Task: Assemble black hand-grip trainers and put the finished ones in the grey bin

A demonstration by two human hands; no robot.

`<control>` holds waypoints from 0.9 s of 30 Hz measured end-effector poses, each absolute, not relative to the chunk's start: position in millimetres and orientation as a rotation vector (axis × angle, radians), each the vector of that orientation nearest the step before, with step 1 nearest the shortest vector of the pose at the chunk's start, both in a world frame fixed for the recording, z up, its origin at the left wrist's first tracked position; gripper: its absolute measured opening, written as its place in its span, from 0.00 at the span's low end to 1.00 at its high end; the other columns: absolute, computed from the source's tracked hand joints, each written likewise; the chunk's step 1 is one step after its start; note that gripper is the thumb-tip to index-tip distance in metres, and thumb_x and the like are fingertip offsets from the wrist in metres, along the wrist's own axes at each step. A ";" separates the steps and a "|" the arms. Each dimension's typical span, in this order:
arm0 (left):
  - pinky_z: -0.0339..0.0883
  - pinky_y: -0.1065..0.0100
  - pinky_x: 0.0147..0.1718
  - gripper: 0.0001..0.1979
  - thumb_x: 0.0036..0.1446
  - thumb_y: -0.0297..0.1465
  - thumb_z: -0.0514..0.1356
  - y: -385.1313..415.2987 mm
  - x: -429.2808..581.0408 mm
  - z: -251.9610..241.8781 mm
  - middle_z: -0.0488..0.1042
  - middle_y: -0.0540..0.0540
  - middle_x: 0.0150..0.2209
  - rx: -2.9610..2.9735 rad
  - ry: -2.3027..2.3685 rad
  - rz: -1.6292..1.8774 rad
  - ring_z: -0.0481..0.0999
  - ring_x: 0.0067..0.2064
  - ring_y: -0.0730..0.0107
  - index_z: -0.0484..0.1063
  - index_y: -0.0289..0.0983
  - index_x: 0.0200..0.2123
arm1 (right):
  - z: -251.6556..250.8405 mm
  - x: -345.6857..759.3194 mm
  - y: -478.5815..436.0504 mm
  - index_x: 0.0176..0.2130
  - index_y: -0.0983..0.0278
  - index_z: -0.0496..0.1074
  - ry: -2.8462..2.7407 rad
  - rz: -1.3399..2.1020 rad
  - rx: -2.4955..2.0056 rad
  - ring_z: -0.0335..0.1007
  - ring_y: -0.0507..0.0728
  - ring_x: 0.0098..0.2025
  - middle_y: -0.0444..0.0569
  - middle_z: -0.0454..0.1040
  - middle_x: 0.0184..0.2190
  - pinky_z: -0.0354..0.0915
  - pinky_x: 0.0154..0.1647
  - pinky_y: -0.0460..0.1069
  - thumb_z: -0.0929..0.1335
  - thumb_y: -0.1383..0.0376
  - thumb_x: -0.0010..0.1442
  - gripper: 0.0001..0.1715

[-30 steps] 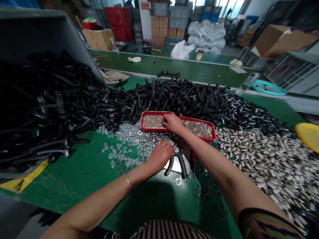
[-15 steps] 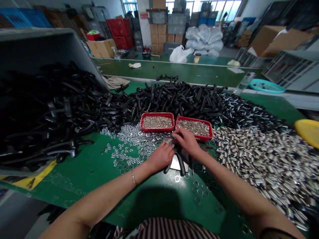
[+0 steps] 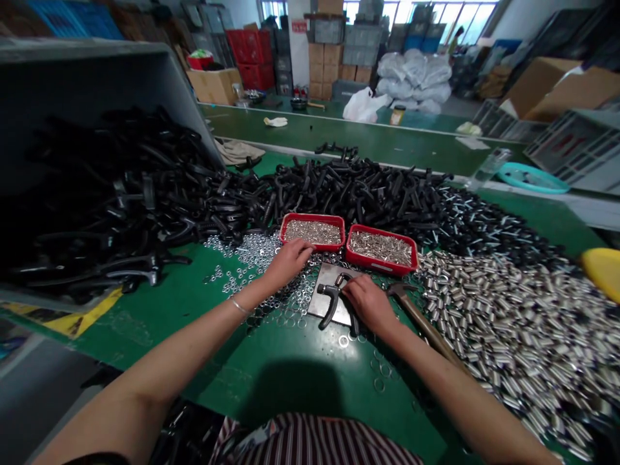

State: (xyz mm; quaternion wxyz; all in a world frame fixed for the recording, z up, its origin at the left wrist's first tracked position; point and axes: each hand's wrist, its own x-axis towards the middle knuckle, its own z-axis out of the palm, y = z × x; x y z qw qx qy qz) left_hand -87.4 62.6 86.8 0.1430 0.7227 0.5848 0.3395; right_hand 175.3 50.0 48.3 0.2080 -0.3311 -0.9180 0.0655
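My left hand (image 3: 290, 257) is at the front edge of the left red tray (image 3: 314, 247), fingers drawn together. Their tips are too small to show what is between them. My right hand (image 3: 372, 302) is closed on a black curved lever (image 3: 356, 320) lying on a flat metal plate (image 3: 320, 303). Beside it on the plate rests a second black lever (image 3: 331, 307). A small shiny metal cylinder (image 3: 339, 280) sits between the levers near my right fingertips. Small metal pins fill the right red tray (image 3: 382, 263).
A hammer (image 3: 429, 326) lies right of the plate. Metal sleeves (image 3: 489, 310) are heaped on the right, black levers (image 3: 339, 187) along the back. A grey crate (image 3: 186, 97) of black levers stands left. Washers (image 3: 256, 255) and rings (image 3: 380, 371) are scattered about.
My left hand has left the plate and moved up and left to the left red tray. My right hand has come down onto a lever. The plate and hammer show more fully.
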 end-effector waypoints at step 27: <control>0.64 0.60 0.53 0.13 0.63 0.26 0.53 146.1 -106.2 62.3 0.78 0.40 0.42 2.135 2.013 0.763 0.74 0.47 0.59 0.79 0.33 0.40 | 40.8 166.6 35.5 0.37 0.62 0.71 -2.687 -0.081 -1.088 0.64 0.63 0.44 0.55 0.71 0.38 0.65 0.44 0.57 0.58 0.66 0.72 0.16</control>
